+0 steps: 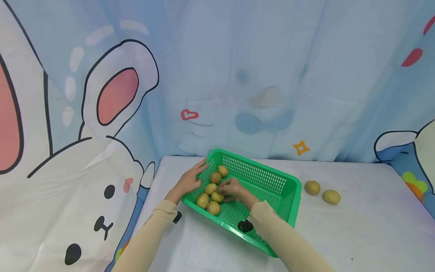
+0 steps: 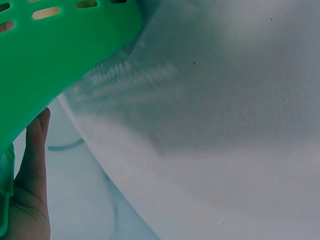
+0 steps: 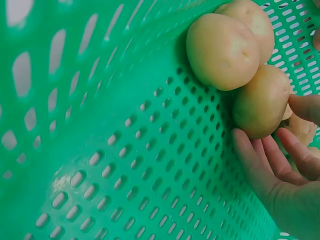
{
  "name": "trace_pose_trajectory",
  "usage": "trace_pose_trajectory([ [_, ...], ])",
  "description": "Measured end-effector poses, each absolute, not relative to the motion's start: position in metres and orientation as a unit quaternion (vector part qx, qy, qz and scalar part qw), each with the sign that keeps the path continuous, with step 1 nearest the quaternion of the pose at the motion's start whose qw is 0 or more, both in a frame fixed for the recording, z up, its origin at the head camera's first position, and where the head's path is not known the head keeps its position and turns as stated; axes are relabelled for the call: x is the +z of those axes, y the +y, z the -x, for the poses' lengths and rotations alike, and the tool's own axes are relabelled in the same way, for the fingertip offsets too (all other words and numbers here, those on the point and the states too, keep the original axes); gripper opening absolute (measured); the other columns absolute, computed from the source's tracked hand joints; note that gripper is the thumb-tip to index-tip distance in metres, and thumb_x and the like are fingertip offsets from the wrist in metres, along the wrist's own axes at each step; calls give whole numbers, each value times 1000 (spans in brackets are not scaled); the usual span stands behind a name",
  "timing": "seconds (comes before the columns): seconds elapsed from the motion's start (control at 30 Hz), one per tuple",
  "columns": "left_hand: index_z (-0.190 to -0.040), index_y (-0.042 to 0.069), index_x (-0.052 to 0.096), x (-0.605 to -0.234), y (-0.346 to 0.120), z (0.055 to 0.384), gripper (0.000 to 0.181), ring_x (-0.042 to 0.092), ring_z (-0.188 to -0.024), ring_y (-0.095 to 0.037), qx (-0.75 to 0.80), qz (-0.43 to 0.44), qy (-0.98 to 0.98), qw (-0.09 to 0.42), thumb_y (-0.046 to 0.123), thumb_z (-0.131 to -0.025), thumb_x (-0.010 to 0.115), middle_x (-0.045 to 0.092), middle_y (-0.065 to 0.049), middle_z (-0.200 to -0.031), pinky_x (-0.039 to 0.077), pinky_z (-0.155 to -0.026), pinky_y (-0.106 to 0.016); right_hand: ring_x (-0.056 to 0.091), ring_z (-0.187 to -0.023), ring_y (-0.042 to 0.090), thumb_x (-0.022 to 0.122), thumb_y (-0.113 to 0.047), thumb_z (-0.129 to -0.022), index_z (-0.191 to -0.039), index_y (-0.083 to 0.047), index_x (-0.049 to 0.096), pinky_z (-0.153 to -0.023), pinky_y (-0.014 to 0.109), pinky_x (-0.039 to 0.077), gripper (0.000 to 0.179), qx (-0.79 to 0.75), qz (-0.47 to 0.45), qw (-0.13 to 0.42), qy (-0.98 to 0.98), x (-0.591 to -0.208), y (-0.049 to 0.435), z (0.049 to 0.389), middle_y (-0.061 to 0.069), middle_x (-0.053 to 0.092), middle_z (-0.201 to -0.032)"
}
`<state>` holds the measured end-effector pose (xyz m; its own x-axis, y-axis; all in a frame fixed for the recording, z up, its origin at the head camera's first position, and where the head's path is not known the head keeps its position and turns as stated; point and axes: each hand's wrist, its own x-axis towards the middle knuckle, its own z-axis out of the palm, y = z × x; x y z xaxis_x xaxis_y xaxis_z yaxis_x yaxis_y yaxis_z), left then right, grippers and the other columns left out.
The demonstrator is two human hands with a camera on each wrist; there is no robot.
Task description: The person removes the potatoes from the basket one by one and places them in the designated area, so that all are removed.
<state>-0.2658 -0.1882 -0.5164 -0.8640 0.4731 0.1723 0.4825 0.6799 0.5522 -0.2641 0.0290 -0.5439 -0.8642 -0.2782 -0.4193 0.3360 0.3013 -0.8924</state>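
A green plastic basket (image 1: 256, 160) with perforated walls stands at an angle on the white table. At its left end my left hand (image 1: 187, 183) holds the rim, with straight fingers along the outside of the wall; the left wrist view shows part of this hand (image 2: 32, 175) beside the green wall. Inside the basket, my right hand (image 1: 235, 189) holds a potato (image 3: 262, 102) between thumb and fingers, low over the perforated floor. Several other potatoes (image 1: 202, 200) lie around it at the left end; one potato (image 3: 223, 52) touches it in the right wrist view.
Two potatoes, a rounder one (image 1: 312, 187) and a longer one (image 1: 331, 197), lie on the white tablecloth (image 1: 367, 215) right of the basket. A printed curtain (image 1: 217, 75) hangs behind the table and along its left side.
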Motion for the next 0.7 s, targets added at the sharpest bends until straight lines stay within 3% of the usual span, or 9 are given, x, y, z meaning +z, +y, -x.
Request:
trace_pose_trajectory([
  [0.23, -152, 4, 38, -516, -188, 266, 72, 32, -143, -30, -301, 248, -921, 0, -5, -81, 47, 24, -7, -162, 44, -93, -45, 64, -102, 37, 74, -5, -85, -120, 9, 61, -75, 48, 57, 40, -594, -3, 282, 753, -539, 28, 260, 24, 62, -112],
  [0.7, -151, 3, 40, -517, -188, 265, 70, 33, -143, -30, -304, 252, -919, 11, -5, -82, 47, 26, -7, -161, 43, -99, -46, 58, -104, 39, 67, -5, -88, -119, 10, 61, -75, 49, 56, 35, -606, -11, 263, 750, -537, 47, 264, 24, 56, -116],
])
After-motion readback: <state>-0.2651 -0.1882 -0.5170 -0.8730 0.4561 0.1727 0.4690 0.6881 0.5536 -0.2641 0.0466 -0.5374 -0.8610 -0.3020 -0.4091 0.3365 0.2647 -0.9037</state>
